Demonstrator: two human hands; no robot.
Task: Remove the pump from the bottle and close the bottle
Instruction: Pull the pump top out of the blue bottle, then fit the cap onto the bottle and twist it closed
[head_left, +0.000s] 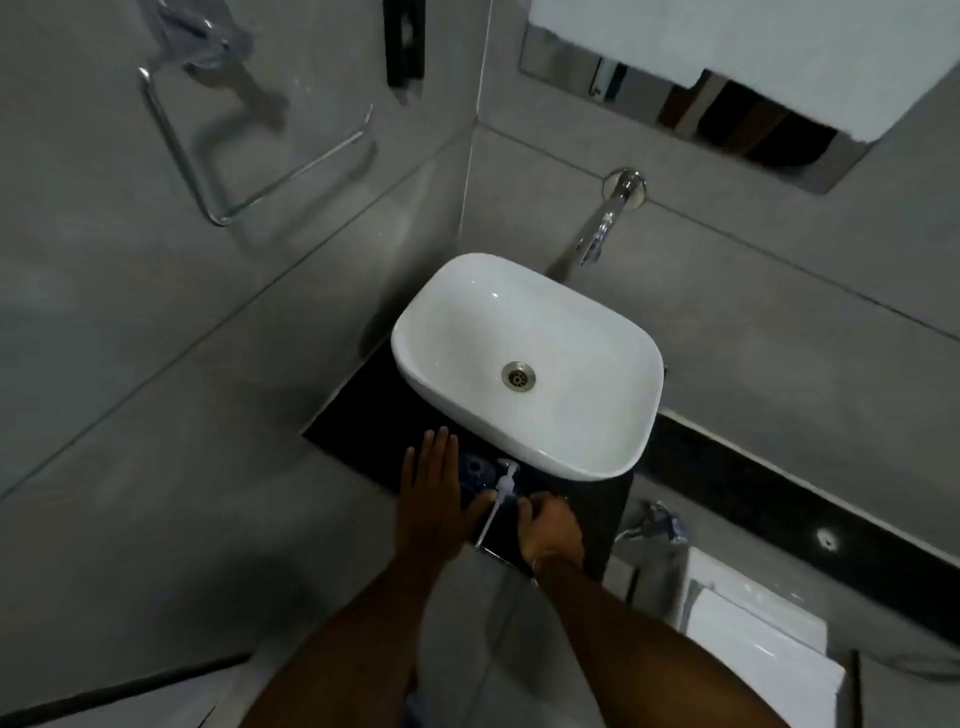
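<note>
White pump (505, 486) pinched by right hand (545, 527), left hand (434, 493) spread flat beside bottle (475, 470); tube could drip soap if swung.

Pump (503, 491) on counter (613, 499), before basin (524, 358), between hands.

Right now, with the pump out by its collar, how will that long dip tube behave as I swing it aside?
The pump looks light: the right hand holds it by fingertips alone. Its thin tube will probably flex and may drip. The clear bottle beside the left hand may tip.
</note>
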